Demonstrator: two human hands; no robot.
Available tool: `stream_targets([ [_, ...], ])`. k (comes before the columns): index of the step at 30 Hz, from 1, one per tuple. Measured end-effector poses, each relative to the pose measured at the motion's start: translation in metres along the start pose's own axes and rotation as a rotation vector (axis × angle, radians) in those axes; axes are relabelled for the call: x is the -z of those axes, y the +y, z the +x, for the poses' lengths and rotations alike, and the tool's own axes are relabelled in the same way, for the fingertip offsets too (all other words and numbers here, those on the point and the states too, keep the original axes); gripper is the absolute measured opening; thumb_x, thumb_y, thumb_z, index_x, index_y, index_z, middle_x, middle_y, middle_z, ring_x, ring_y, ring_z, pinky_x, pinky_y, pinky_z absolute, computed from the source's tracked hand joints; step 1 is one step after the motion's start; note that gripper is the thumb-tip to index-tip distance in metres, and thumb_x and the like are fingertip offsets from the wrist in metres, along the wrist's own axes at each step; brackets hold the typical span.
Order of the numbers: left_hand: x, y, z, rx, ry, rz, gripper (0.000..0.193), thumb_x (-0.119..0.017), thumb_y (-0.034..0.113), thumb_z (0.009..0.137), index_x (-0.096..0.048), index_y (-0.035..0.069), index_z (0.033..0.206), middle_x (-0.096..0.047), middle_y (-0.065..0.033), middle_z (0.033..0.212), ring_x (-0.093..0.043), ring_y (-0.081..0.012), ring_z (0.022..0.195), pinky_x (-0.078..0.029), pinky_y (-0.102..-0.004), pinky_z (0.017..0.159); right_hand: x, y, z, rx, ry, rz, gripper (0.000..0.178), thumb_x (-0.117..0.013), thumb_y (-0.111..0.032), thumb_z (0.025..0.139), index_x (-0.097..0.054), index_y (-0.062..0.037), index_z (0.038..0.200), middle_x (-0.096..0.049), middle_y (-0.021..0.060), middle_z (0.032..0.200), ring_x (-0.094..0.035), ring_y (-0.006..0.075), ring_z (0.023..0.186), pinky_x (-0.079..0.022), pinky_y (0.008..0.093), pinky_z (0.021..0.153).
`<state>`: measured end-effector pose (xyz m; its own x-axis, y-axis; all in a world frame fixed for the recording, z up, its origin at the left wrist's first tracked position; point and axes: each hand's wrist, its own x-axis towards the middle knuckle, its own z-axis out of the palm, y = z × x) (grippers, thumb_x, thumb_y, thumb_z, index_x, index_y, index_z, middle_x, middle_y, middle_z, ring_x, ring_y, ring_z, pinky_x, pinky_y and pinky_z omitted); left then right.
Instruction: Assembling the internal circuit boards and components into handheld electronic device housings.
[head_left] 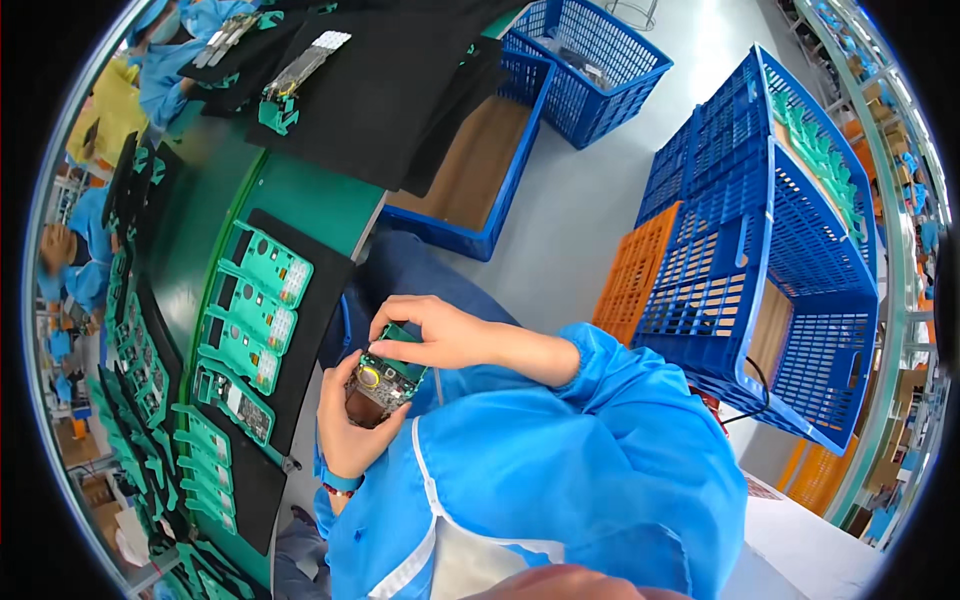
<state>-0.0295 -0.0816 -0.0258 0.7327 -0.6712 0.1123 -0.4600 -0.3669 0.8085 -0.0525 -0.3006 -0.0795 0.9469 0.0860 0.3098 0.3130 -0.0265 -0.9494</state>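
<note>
A circuit board assembly (392, 381) sits between my hands, held in front of my body beside the table edge. It has a dark board crowded with small parts, a yellow ring-shaped piece and a green part at its far end. My left hand (350, 425) wraps round its near left side, thumb along the lower edge. My right hand (425, 332) grips the far end from above, its fingers bent over the green part. The fingertips beneath the board are hidden. Left of my hands, green plastic holders with boards (262, 318) lie in a row on a black mat (325, 290).
Further green pieces (207, 465) lie nearer on the green table (335, 215). Black sheets (370, 100) cover its far end. Blue crates (590, 75) stand on the floor beyond, and stacked blue crates (700, 270) with an orange one (637, 272) to the right. Other people work across the table.
</note>
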Motion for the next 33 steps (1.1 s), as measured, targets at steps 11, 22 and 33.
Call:
stream_targets([
  [11, 0.004, 0.005, 0.0, -0.081, -0.037, 0.272, 0.08, -0.092, 0.01, 0.061, -0.055, 0.006, 0.132, -0.062, -0.0134, 0.103, -0.067, -0.0305, 0.091, -0.054, -0.0369, 0.072, -0.007, -0.01, 0.0, 0.004, -0.059, 0.039, 0.02, -0.073, -0.02, 0.091, -0.067, -0.0025, 0.1, -0.065, 0.0111, 0.102, -0.063, 0.0245, 0.097, -0.051, 0.0357, 0.085],
  [22, 0.002, -0.025, 0.021, 0.017, -0.064, 0.221, 0.082, -0.092, 0.012, 0.06, -0.055, 0.007, 0.134, -0.062, -0.0137, 0.1, -0.066, -0.0331, 0.085, -0.053, -0.0395, 0.068, -0.004, 0.033, 0.018, -0.062, -0.057, 0.033, 0.015, -0.075, -0.014, 0.088, -0.067, -0.0051, 0.097, -0.065, 0.0097, 0.102, -0.062, 0.0242, 0.101, -0.05, 0.0366, 0.087],
  [33, 0.024, -0.074, 0.022, 0.305, 0.249, -0.42, 0.105, -0.088, 0.02, 0.064, -0.03, -0.008, 0.147, -0.054, -0.0218, 0.127, -0.059, -0.0274, 0.113, -0.05, -0.0361, 0.094, -0.016, 0.148, 0.036, -0.745, 0.156, 0.562, 0.021, -0.062, -0.012, 0.099, -0.057, 0.0006, 0.115, -0.066, 0.007, 0.098, -0.063, 0.0128, 0.089, -0.053, 0.0279, 0.08],
])
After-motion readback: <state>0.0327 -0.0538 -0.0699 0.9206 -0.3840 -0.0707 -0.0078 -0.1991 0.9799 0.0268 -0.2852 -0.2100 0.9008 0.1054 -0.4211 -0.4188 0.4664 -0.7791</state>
